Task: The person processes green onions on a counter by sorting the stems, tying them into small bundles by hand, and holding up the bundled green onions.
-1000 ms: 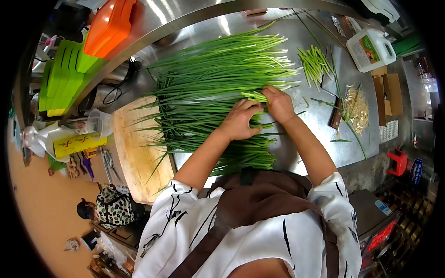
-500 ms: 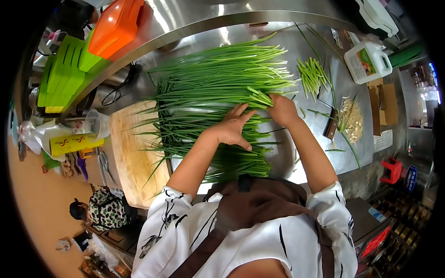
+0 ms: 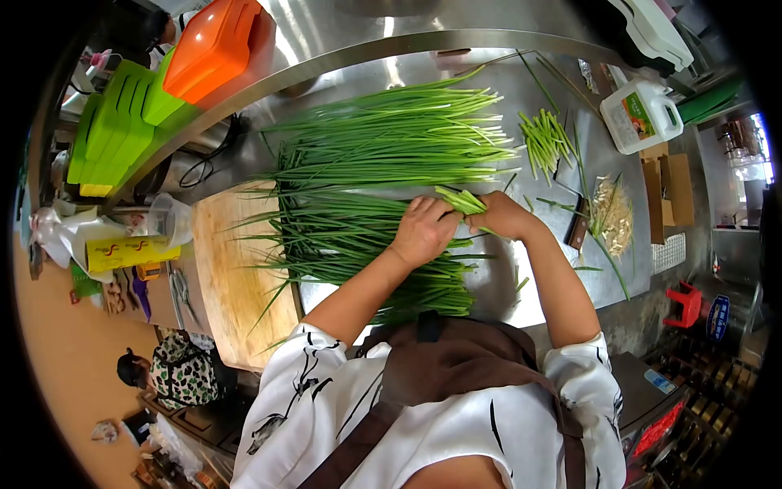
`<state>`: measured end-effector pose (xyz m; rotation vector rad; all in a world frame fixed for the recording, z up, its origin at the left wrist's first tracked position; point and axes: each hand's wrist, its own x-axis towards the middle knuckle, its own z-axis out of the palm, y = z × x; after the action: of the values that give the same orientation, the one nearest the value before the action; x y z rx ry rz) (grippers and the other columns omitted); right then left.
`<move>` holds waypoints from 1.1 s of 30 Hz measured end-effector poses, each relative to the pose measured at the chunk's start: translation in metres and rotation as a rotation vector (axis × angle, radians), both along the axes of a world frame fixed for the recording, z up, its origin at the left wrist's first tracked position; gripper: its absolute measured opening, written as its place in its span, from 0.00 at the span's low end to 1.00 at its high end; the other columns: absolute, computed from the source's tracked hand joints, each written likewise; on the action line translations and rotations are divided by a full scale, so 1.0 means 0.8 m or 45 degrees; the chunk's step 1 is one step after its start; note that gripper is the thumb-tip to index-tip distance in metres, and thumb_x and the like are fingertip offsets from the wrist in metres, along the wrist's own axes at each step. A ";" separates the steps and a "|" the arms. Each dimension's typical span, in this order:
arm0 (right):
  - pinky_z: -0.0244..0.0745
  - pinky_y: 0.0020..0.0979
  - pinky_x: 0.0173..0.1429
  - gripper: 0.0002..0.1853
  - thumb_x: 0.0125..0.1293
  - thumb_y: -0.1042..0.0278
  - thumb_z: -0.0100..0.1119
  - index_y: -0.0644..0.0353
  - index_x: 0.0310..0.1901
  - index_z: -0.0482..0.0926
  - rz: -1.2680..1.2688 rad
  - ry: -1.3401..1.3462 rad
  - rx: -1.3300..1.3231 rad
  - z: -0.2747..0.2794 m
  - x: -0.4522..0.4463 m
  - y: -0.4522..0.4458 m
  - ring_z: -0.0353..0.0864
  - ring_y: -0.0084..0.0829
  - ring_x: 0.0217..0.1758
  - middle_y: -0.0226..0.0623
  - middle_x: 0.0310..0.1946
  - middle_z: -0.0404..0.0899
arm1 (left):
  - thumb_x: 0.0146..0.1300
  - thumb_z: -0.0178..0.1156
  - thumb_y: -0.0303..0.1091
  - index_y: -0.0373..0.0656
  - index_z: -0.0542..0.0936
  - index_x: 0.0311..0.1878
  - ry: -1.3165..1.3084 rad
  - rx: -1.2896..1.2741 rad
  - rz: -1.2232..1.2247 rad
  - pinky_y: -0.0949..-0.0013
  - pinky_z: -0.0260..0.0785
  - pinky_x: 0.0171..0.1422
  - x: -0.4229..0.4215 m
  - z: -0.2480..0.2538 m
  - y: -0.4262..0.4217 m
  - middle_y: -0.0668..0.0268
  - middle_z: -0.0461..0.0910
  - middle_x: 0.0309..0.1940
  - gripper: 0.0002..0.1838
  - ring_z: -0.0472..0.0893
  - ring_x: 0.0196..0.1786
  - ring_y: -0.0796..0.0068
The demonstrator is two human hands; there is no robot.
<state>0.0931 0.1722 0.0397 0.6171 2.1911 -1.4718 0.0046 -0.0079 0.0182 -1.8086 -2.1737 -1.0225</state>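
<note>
Long garlic chives (image 3: 358,167) lie in wide rows across the metal table, pale ends to the right. My right hand (image 3: 501,216) is closed around a small bundle of short cut chive stalks (image 3: 460,200), held over the gap between rows. My left hand (image 3: 425,232) rests on the nearer row of chives, its fingers curled around stalks close beside the bundle. Its fingertips are partly hidden. A pile of cut stalk pieces (image 3: 546,143) lies to the right. Near it sits a knife with a wooden handle (image 3: 577,226).
Under the leaf tips at left is a wooden cutting board (image 3: 236,277). A heap of pale trimmings (image 3: 615,216) and a white jug (image 3: 641,114) stand at the right. Green bins (image 3: 114,122) and an orange bin (image 3: 210,50) occupy the shelf. A person (image 3: 183,368) is at lower left.
My left hand has moved up and right, and its spread fingers have curled onto the chives. My right hand has shifted slightly down and right with the bundle of stalks.
</note>
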 end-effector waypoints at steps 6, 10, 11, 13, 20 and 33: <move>0.71 0.31 0.40 0.09 0.54 0.67 0.60 0.65 0.33 0.80 -0.081 0.050 -0.101 0.006 0.012 -0.020 0.77 0.28 0.29 0.37 0.23 0.80 | 0.46 0.63 0.28 0.44 0.76 0.25 -0.165 -0.022 0.087 0.60 0.64 0.50 0.004 -0.004 0.006 0.65 0.75 0.29 0.04 0.75 0.36 0.60; 0.68 0.28 0.37 0.09 0.56 0.67 0.59 0.64 0.27 0.80 -0.287 0.042 -0.167 0.001 0.022 -0.033 0.73 0.25 0.27 0.34 0.20 0.78 | 0.46 0.62 0.28 0.44 0.74 0.23 -0.333 0.126 0.231 0.57 0.63 0.52 0.008 -0.013 0.013 0.64 0.73 0.26 0.05 0.73 0.36 0.57; 0.67 0.27 0.36 0.09 0.56 0.67 0.59 0.64 0.26 0.80 -0.326 -0.007 -0.158 0.008 0.024 -0.034 0.72 0.25 0.26 0.33 0.20 0.77 | 0.46 0.62 0.28 0.44 0.74 0.23 -0.338 0.119 0.228 0.57 0.63 0.52 0.000 -0.017 0.008 0.64 0.73 0.26 0.05 0.73 0.36 0.57; 0.67 0.26 0.37 0.09 0.56 0.66 0.59 0.63 0.26 0.80 -0.328 -0.082 -0.166 0.009 0.032 -0.031 0.71 0.24 0.27 0.31 0.21 0.77 | 0.46 0.62 0.27 0.44 0.74 0.24 -0.380 0.016 0.445 0.57 0.63 0.51 -0.030 -0.015 -0.004 0.64 0.73 0.27 0.05 0.74 0.37 0.56; 0.67 0.23 0.32 0.10 0.60 0.64 0.60 0.63 0.33 0.78 -0.370 0.071 -0.321 0.000 0.027 -0.019 0.72 0.19 0.25 0.29 0.22 0.78 | 0.60 0.56 0.31 0.41 0.74 0.45 -0.446 -0.533 -0.071 0.56 0.68 0.54 -0.032 0.005 -0.009 0.57 0.78 0.44 0.10 0.76 0.49 0.52; 0.60 0.24 0.22 0.08 0.63 0.67 0.59 0.63 0.32 0.76 -0.934 0.089 -0.826 -0.002 0.032 -0.097 0.64 0.18 0.17 0.27 0.18 0.70 | 0.59 0.55 0.34 0.45 0.74 0.36 -0.327 -0.402 0.198 0.56 0.64 0.46 -0.038 -0.022 -0.009 0.64 0.77 0.31 0.05 0.76 0.37 0.58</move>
<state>0.1188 0.0949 0.0385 1.1916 1.4058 -2.4337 -0.0254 -0.0153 0.0004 -1.6643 -2.7162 -0.9683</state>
